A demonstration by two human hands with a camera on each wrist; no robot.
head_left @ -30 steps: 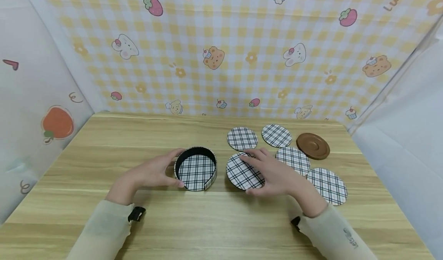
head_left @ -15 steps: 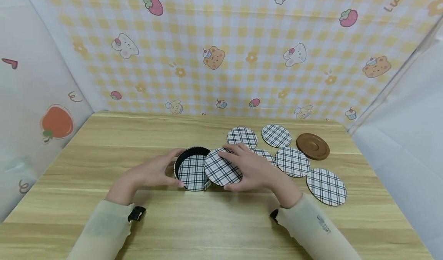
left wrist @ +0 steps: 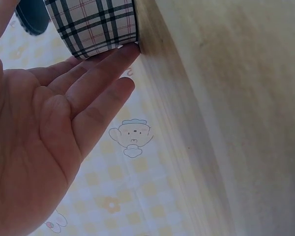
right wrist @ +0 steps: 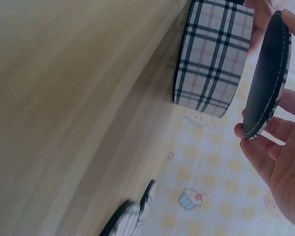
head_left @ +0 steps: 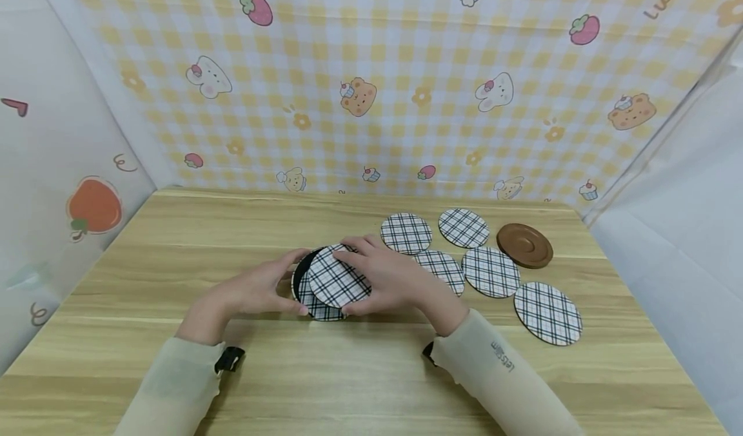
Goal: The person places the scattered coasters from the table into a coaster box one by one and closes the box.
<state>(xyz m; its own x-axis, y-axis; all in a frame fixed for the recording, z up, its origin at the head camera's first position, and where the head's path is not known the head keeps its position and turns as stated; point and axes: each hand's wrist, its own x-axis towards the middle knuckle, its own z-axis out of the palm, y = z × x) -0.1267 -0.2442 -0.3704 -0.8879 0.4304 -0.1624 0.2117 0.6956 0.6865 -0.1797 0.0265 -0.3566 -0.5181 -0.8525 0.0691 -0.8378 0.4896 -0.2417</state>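
Note:
A round plaid coaster holder (head_left: pixel 300 300), black inside, stands on the table; a plaid coaster lies at its bottom. My left hand (head_left: pixel 264 287) steadies it, thumb at the near side and fingers at the far side. In the left wrist view the fingertips (left wrist: pixel 130 51) touch the plaid wall (left wrist: pixel 101 29). Over the holder, my right hand (head_left: pixel 389 275) pinches a plaid coaster (head_left: pixel 336 278) by its edges, slightly tilted. Its black stitched underside (right wrist: pixel 268 73) faces the holder in the right wrist view, apart from the rim. The holder's right part is hidden beneath coaster and hand.
Several plaid coasters lie flat to the right, among them a back one (head_left: pixel 406 233), a middle one (head_left: pixel 490 271) and a near one (head_left: pixel 547 313). A brown round wooden coaster (head_left: pixel 525 245) lies at the far right. A patterned cloth (head_left: pixel 395 100) hangs behind the table.
My right hand has lifted a coaster from the right-hand group and carried it left until it overlaps the holder. Another coaster beneath came into view. My left hand has stayed put.

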